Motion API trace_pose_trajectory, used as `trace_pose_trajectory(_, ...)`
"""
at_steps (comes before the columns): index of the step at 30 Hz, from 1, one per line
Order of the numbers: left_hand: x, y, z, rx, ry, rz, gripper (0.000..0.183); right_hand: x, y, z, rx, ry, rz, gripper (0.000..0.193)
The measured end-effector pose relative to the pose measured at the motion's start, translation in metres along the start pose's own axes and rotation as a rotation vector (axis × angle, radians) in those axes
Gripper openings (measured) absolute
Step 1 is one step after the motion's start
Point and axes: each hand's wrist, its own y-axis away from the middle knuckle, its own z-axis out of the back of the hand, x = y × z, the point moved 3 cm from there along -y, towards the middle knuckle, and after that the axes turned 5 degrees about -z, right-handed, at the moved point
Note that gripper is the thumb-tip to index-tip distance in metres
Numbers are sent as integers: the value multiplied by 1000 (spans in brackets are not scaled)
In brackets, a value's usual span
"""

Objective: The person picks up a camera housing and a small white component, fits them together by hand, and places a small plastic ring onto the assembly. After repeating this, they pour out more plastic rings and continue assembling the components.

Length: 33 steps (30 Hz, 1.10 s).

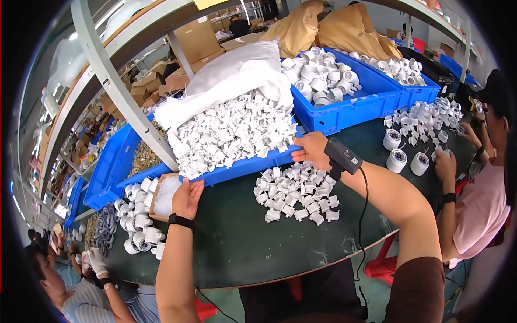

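Observation:
A blue bin (pixel 253 164) heaped with small white plastic parts (pixel 231 132) stands in front of me, tilted toward me. My left hand (pixel 187 199) grips its near left corner, with some fingers hidden against the wall. At the near right corner, my right hand (pixel 312 149) has its fingers curled on the bin's edge. A loose pile of the same white parts (pixel 296 192) lies on the dark green table (pixel 231 237), just below my right hand. A white plastic bag (pixel 237 75) covers the back of the heap.
White cylindrical fittings (pixel 141 223) and a small cardboard box (pixel 164 196) sit beside my left forearm. Another blue bin (pixel 344 110) with white fittings is at the back right. Co-workers sit on both sides; round white pieces (pixel 397 160) stand near the right one. A metal shelf post (pixel 116 81) rises at left.

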Motion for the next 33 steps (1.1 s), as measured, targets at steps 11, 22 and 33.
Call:
trace_pose_trajectory(11,15,33,-52,58,-12,37,32,10,-27,51,-113,80,65,37)
trace_pose_trajectory(22,12,35,-43,69,-131,30,38,6,-7,45,-5,88,119,22)
trace_pose_trajectory(33,13,48,-46,55,-158,63,34,13,-2,68,8,261,3,37)
